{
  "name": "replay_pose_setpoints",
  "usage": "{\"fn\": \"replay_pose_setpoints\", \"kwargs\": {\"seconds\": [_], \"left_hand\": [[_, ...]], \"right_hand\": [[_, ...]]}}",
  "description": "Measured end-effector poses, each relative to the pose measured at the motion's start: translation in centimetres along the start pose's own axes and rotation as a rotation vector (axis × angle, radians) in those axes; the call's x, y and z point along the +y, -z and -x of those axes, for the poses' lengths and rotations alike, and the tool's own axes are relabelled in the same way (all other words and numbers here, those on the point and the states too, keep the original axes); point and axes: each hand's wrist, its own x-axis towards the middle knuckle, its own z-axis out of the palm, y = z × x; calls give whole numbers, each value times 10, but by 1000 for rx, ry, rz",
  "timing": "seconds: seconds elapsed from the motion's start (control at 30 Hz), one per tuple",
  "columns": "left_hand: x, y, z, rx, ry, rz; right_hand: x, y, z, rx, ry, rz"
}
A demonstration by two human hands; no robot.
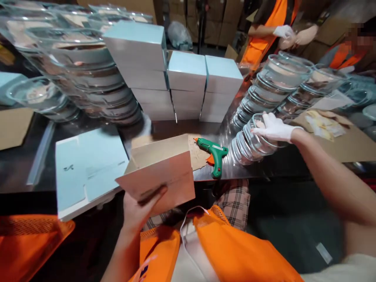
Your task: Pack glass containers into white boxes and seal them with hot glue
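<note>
My left hand (136,211) is wrapped round the near side of an open box (164,178), with the thumb lying along its front wall. The box is tilted and its open top faces away from me. My right hand (274,128), in a white glove, has its fingers at the rim of the top clear bowl (258,122) in a short nested stack. Part of that rim is hidden behind the fingers. Between the two hands a green glue gun (214,154) with an orange trigger lies on the table, partly over a piece of cardboard (198,156).
Closed white boxes (188,84) are piled at the back. Tall stacks of clear bowls (96,78) stand left, more bowls (273,84) right. A flat white box (91,166) overhangs the table's near edge at left. Co-workers in orange vests (264,35) are at the far right.
</note>
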Motion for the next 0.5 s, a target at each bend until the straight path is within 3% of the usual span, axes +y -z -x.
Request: {"fn": "replay_pose_setpoints", "kwargs": {"seconds": [0.13, 0.23, 0.33, 0.4, 0.5], "left_hand": [[9, -14, 3, 167, 71, 160], [7, -10, 3, 262, 85, 162], [3, -3, 2, 250, 55, 163], [1, -1, 1, 264, 33, 172], [-1, -2, 0, 285, 52, 186]], "right_hand": [[7, -10, -15, -106, -40, 62], [-2, 2, 6, -106, -30, 163], [-19, 5, 43, -15, 79, 298], [-31, -11, 72, 92, 235, 448], [-36, -60, 115, 148, 443, 607]]}}
